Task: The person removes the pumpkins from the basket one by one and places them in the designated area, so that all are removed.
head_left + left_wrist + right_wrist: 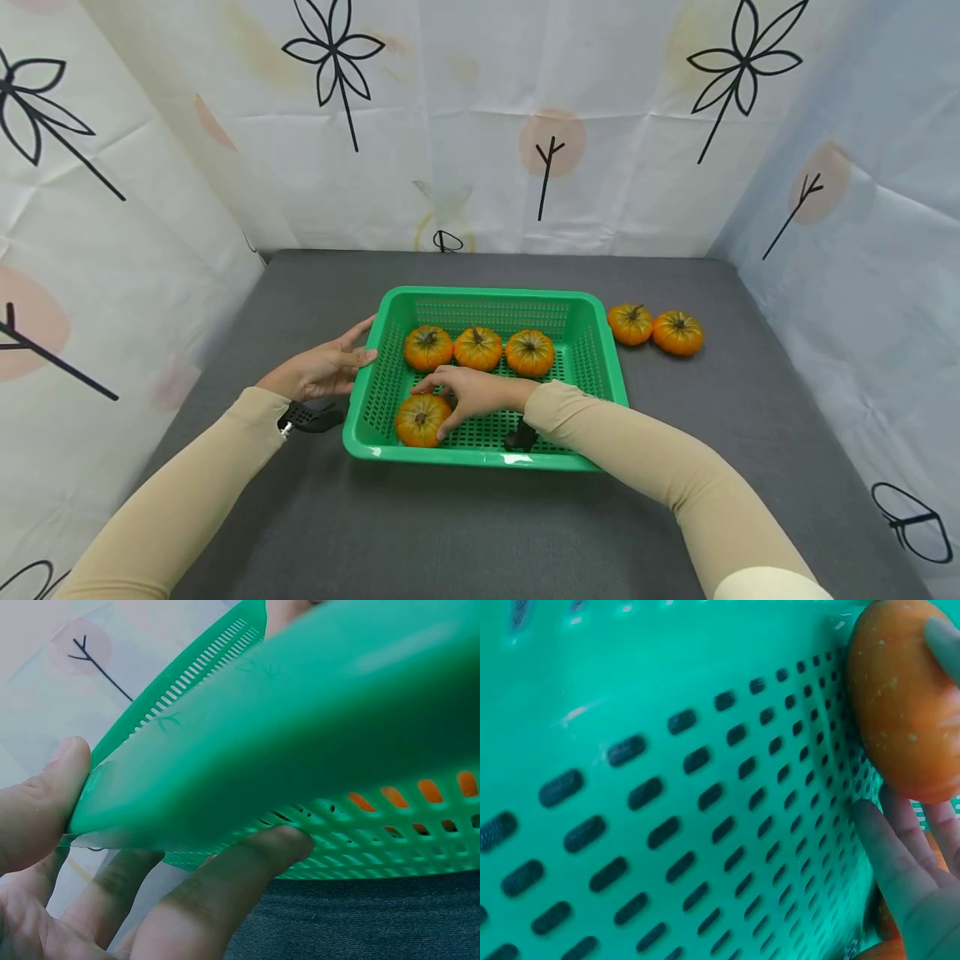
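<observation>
A green plastic basket (592, 362) with a perforated floor and sides stands on the grey table. My left hand (322, 367) holds its left rim. In the left wrist view the thumb (64, 784) lies at the rim, while the other fingers spread below it along the outer wall. Inside the basket, my right hand (480, 392) grips a small orange pumpkin (420, 420) at the front left corner, thumb on one side and fingers on the other. Behind it sit three more pumpkins in a row: left (428, 348), middle (477, 348) and right (530, 353).
Right of the basket, two more pumpkins lie side by side on the table, one (630, 324) close to the rim and the other (678, 333) farther out. White patterned cloth (480, 183) hangs behind the table and along both sides.
</observation>
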Action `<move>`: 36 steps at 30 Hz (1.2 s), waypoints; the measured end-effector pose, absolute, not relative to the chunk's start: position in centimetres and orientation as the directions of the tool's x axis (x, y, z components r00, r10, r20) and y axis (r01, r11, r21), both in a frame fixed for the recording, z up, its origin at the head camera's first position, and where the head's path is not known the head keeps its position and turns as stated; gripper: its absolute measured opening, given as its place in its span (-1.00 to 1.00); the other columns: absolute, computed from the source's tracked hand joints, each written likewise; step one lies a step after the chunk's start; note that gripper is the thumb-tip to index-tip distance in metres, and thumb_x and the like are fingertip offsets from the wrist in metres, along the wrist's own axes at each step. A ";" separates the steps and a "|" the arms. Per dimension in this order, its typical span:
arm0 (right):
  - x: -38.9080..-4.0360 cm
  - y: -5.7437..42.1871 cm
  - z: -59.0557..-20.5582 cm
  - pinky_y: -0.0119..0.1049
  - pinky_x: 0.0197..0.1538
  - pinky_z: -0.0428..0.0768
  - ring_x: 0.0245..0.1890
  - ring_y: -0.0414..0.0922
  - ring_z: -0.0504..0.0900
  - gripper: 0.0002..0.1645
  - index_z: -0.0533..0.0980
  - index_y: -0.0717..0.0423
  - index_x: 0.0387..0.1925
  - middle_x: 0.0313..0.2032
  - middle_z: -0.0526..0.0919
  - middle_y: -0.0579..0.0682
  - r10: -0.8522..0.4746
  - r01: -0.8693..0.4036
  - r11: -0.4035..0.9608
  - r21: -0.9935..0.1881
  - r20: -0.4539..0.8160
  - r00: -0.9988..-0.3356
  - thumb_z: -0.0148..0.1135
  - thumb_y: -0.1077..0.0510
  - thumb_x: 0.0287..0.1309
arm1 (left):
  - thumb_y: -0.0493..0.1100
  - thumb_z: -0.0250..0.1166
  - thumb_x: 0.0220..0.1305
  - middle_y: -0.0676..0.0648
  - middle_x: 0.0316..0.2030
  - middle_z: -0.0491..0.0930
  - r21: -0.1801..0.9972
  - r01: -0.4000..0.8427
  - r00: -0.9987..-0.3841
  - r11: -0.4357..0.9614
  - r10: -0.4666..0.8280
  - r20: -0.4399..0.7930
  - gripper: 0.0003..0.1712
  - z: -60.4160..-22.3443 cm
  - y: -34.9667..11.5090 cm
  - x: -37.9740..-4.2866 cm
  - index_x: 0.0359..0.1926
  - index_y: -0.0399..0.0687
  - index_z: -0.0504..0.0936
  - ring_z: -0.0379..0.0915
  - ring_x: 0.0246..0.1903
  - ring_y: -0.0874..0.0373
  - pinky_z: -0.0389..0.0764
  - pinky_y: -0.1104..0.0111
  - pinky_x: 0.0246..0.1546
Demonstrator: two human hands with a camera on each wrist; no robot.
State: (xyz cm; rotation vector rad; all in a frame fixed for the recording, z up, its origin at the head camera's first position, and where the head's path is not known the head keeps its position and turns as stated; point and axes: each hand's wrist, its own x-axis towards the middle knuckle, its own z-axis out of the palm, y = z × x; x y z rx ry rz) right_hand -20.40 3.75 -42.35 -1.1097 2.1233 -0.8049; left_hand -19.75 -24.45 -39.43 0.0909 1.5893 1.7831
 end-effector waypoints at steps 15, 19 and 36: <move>-20.9 4.1 -41.3 -0.39 0.09 0.56 0.15 -0.02 0.47 -0.16 0.36 -0.13 0.30 0.21 0.35 -0.04 -0.845 -0.469 0.482 -0.740 -0.250 -0.473 0.53 0.03 -0.03 | -0.25 0.01 0.50 -0.27 0.51 -0.29 0.868 -0.497 -0.716 -0.003 0.567 -0.408 -0.05 -39.5 -24.6 -19.8 0.50 0.52 -0.42 0.61 -0.03 0.05 0.65 0.08 0.01; -21.2 4.2 -40.8 -0.35 0.14 0.55 0.15 -0.03 0.47 -0.15 0.35 -0.08 0.31 0.27 0.38 -0.07 -0.849 -0.469 0.466 -0.750 -0.230 -0.475 0.53 0.04 -0.03 | -0.22 0.02 0.49 -0.27 0.51 -0.31 0.873 -0.487 -0.717 0.008 0.567 -0.405 -0.04 -39.5 -24.6 -19.8 0.50 0.52 -0.45 0.60 -0.01 0.05 0.66 0.09 0.00; -21.6 5.7 -37.6 -0.19 0.17 0.57 0.23 0.02 0.43 -0.09 0.28 -0.11 0.36 0.28 0.38 0.04 -0.809 -0.412 0.418 -0.810 -0.125 -0.575 0.52 0.06 -0.01 | -0.26 0.02 0.49 -0.28 0.51 -0.27 0.857 -0.515 -0.712 -0.032 0.572 -0.407 -0.05 -39.2 -24.5 -19.6 0.50 0.53 -0.39 0.63 -0.08 0.07 0.67 0.12 -0.02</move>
